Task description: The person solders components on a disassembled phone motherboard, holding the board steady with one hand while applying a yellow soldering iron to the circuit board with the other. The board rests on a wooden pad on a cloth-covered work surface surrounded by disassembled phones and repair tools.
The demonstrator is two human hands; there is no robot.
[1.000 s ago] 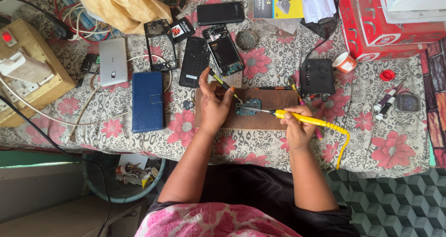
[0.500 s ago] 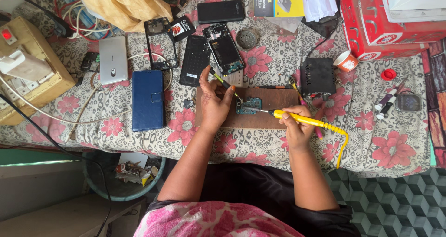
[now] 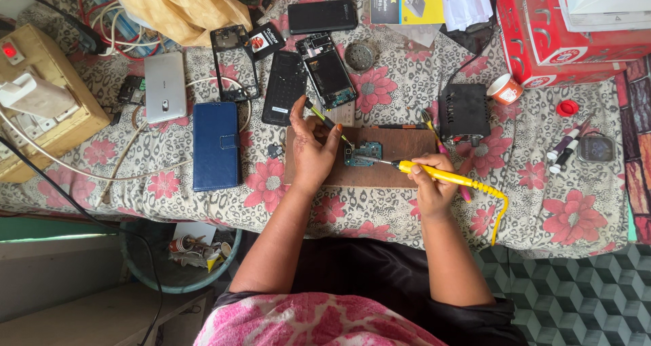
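Observation:
A small blue-green circuit board (image 3: 363,153) lies on a brown wooden board (image 3: 393,173) on the flowered cloth. My left hand (image 3: 312,149) grips thin tweezers (image 3: 327,123) with a yellow-black handle, the tip resting at the circuit board's left edge. My right hand (image 3: 428,183) holds a yellow soldering iron (image 3: 441,175); its metal tip touches the circuit board from the right. A yellow cord (image 3: 500,214) hangs from the iron over the table's front edge.
A black box unit (image 3: 463,110) stands right of the wooden board. Behind lie opened phones (image 3: 327,71), a blue wallet case (image 3: 215,145), a silver phone (image 3: 165,86), a red carton (image 3: 563,27), and a wooden socket box (image 3: 41,109) at left. A bin (image 3: 183,251) sits below.
None of note: both hands stay on the circuit board with tweezers and iron; the view has only shifted slightly.

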